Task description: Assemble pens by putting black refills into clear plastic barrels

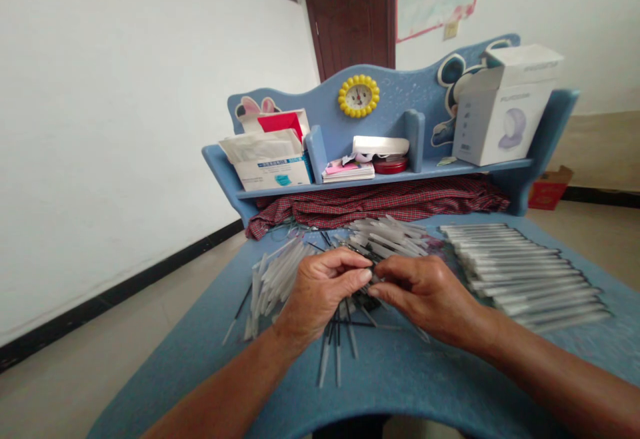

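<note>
Thin black-and-grey plastic sticks [339, 359] lie fanned beneath our left hand [320, 286] and right hand [433, 292], fingers pinched close together; what they grip, we cannot tell. We do best with light, steady pinches, working low over the blue, curved-edged table [200, 366].

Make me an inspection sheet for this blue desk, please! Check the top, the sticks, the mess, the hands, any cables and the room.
Surface: blue desk, partly covered by sticks.
Job's things: loose pale sticks heaped at left, another pale heap behind the hands, thin dark-and-pale rods in front, a side-by-side row of sticks at right.
Clutter: checked cloth under the shelf; white box and open mask box on it.
Hands: left hand and right hand meet at the fingertips; any grip is hard to see.
Cables: nothing seen for certain.
Surroundings: white wall, dark red door.
</note>
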